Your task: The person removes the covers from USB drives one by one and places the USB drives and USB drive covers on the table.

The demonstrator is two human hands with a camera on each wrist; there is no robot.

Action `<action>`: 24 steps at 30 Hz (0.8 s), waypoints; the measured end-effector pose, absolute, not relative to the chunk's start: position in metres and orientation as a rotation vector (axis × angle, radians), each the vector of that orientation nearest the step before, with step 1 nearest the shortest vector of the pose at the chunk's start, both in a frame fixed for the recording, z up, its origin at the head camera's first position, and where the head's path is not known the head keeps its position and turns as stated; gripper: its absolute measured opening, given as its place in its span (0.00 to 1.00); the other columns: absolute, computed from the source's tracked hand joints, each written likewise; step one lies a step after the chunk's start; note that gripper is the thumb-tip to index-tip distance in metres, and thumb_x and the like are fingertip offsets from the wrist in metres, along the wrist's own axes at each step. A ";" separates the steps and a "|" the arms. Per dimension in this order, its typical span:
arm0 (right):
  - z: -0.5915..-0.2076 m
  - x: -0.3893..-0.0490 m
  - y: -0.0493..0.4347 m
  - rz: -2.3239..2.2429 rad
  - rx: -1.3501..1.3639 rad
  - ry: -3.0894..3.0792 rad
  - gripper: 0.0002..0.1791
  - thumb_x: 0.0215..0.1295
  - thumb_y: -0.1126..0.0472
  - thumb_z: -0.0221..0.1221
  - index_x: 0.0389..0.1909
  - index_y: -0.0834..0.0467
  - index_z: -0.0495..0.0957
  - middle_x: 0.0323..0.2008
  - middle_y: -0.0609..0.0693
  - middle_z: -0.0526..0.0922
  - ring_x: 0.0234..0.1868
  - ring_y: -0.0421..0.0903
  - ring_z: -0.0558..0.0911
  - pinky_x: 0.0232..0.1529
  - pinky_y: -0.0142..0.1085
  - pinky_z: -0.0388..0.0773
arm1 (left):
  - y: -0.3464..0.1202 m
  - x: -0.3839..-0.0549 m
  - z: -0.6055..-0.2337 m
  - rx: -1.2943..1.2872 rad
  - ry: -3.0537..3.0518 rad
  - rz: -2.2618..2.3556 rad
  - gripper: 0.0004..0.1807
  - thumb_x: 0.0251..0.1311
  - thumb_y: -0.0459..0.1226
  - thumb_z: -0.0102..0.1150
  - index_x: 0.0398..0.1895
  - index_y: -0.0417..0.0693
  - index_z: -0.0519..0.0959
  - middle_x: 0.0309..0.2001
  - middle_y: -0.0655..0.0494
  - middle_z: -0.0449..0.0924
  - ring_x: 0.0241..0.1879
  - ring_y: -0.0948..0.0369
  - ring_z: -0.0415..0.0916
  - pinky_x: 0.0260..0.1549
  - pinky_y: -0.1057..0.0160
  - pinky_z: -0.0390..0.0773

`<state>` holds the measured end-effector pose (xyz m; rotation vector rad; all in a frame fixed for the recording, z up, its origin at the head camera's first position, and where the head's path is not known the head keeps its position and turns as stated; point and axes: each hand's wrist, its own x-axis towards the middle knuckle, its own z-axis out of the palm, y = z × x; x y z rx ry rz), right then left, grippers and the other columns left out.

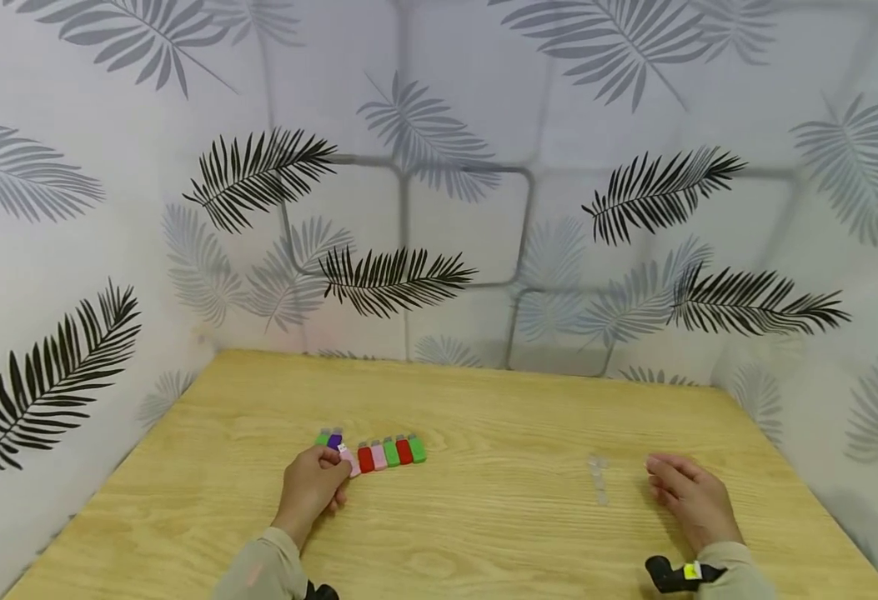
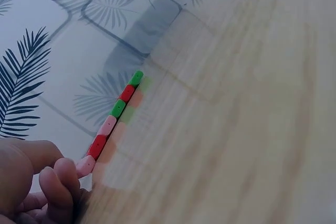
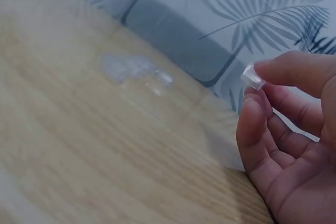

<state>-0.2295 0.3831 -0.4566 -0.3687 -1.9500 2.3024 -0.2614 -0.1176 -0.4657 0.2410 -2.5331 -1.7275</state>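
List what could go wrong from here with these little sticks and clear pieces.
The left hand holds a pink stick close beside the red stick at the row's near end, so a careless move might nudge the row.
The small clear piece pinched in the right hand's fingertips could slip.
The loose clear pieces barely show against the wooden table, so one may be overlooked.

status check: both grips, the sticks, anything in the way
Left grip on a pink stick, next to a red stick. Right grip pinching a small clear piece. Loose clear pieces between grips. No obstruction seen.
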 end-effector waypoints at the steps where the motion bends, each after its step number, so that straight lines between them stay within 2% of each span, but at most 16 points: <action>1: -0.457 -0.231 0.381 2.208 -0.407 -2.040 0.11 0.62 0.56 0.65 0.44 0.53 0.83 0.33 0.38 0.83 0.34 0.36 0.81 0.36 0.30 0.80 | -0.118 -0.261 -0.466 0.250 -2.536 -1.725 0.09 0.58 0.33 0.59 0.38 0.37 0.74 0.18 0.51 0.75 0.11 0.63 0.71 0.11 0.66 0.73; 4: -0.461 -0.236 0.374 1.906 -0.445 -2.275 0.21 0.62 0.53 0.66 0.52 0.61 0.80 0.32 0.39 0.83 0.31 0.37 0.81 0.34 0.32 0.81 | -0.118 -0.262 -0.468 0.266 -2.532 -1.719 0.10 0.59 0.33 0.58 0.39 0.36 0.74 0.19 0.51 0.75 0.11 0.62 0.71 0.11 0.66 0.73; 6: -0.463 -0.237 0.371 1.704 -0.438 -2.409 0.25 0.63 0.53 0.64 0.54 0.65 0.78 0.30 0.41 0.83 0.28 0.38 0.81 0.31 0.32 0.80 | -0.118 -0.262 -0.468 0.266 -2.528 -1.725 0.10 0.59 0.34 0.58 0.40 0.36 0.74 0.20 0.51 0.76 0.11 0.62 0.72 0.11 0.66 0.74; 11: -0.461 -0.239 0.362 1.413 -0.401 -2.590 0.22 0.63 0.51 0.64 0.50 0.64 0.81 0.33 0.47 0.85 0.26 0.41 0.79 0.28 0.33 0.76 | -0.118 -0.263 -0.467 0.263 -2.520 -1.745 0.11 0.60 0.34 0.57 0.41 0.35 0.73 0.21 0.50 0.76 0.11 0.62 0.72 0.11 0.65 0.74; 15: -0.457 -0.238 0.355 1.253 -0.366 -2.674 0.21 0.61 0.48 0.64 0.45 0.61 0.84 0.35 0.48 0.86 0.28 0.41 0.79 0.33 0.36 0.75 | -0.119 -0.263 -0.465 0.272 -2.518 -1.753 0.11 0.60 0.34 0.57 0.42 0.35 0.73 0.21 0.50 0.77 0.11 0.62 0.73 0.12 0.65 0.75; 20: -0.455 -0.238 0.351 1.143 -0.331 -2.718 0.18 0.61 0.48 0.64 0.41 0.60 0.84 0.30 0.47 0.85 0.29 0.40 0.79 0.35 0.38 0.73 | -0.118 -0.263 -0.464 0.277 -2.504 -1.790 0.11 0.60 0.32 0.57 0.42 0.34 0.73 0.22 0.49 0.77 0.12 0.62 0.73 0.13 0.65 0.75; 24: -0.456 -0.239 0.350 1.105 -0.310 -2.729 0.18 0.61 0.48 0.64 0.40 0.60 0.85 0.32 0.49 0.85 0.33 0.46 0.80 0.38 0.42 0.74 | -0.117 -0.263 -0.464 0.282 -2.501 -1.793 0.11 0.60 0.32 0.57 0.42 0.34 0.73 0.22 0.49 0.77 0.12 0.62 0.73 0.14 0.65 0.76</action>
